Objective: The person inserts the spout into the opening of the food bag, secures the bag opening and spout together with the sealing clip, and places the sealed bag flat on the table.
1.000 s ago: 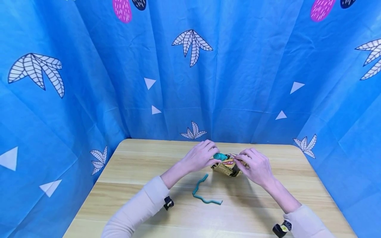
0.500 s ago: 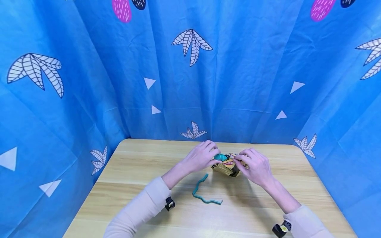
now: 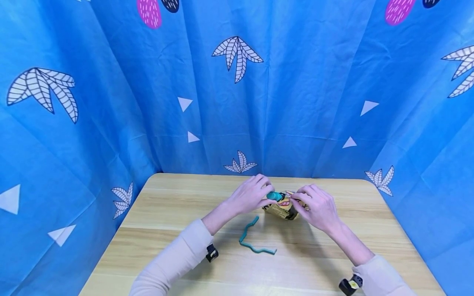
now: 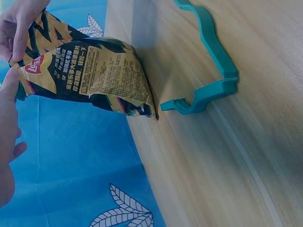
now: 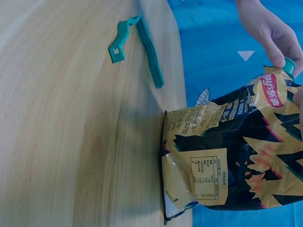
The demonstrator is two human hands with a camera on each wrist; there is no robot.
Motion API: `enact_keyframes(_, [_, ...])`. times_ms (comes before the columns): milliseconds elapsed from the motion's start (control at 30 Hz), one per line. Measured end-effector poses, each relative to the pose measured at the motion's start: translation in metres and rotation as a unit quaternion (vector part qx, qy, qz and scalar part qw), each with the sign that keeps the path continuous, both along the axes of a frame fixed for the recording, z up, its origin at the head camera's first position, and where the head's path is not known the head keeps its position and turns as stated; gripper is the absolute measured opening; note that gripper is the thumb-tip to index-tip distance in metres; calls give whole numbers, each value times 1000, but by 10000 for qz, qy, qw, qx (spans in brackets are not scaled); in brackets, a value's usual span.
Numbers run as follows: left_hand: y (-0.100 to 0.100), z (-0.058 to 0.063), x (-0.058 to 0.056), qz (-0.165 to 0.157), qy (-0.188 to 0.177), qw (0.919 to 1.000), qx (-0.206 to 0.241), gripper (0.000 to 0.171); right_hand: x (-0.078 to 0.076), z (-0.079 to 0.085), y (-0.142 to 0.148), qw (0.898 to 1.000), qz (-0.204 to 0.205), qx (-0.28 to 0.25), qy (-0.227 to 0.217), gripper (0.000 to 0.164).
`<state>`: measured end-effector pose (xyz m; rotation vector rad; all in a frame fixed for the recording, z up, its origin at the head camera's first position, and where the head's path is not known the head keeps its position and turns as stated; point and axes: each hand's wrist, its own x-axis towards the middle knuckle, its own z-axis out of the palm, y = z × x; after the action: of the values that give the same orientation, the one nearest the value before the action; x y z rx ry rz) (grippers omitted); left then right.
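Note:
A gold and black Lay's chip bag (image 3: 277, 211) stands on the wooden table between the two hands. The left hand (image 3: 249, 193) pinches a green plastic piece (image 3: 274, 195) at the bag's top left corner; most of that piece is hidden, and I cannot tell its kind. The right hand (image 3: 318, 203) pinches the top edge on the other side with thumb and fingers. In the left wrist view the bag's printed back (image 4: 113, 73) faces the camera. Nearer the person lies a green hinged bag clip (image 3: 245, 242), spread into an angle and touched by neither hand.
The pale wooden table (image 3: 177, 246) ends at a blue curtain (image 3: 296, 90) with leaf prints, which hangs behind it and on both sides. Black cameras are strapped at both wrists, below the white sleeves (image 3: 192, 242).
Both hands keep their places at the bag's top. The left forearm has shifted very slightly to the right; the bag and the clip on the table stay put.

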<state>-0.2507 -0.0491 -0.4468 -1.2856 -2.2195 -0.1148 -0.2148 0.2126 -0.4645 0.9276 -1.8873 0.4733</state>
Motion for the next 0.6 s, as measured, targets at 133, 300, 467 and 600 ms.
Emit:
enact_keyframes(133, [0, 1, 0, -41, -60, 9999, 85, 36, 0, -1, 0, 10000, -3, 10, 18, 26])
enact_keyframes(300, [1, 2, 1, -57, -141, 9998, 120, 37, -1, -1, 0, 10000, 1, 7, 27, 24])
enact_keyframes(467, [2, 3, 0, -63, -200, 9997, 134, 37, -2, 0, 0, 10000, -1, -15, 23, 25])
enact_keyframes(600, [3, 4, 0, -88, -227, 9996, 155, 37, -2, 0, 0, 10000, 5, -16, 6, 25])
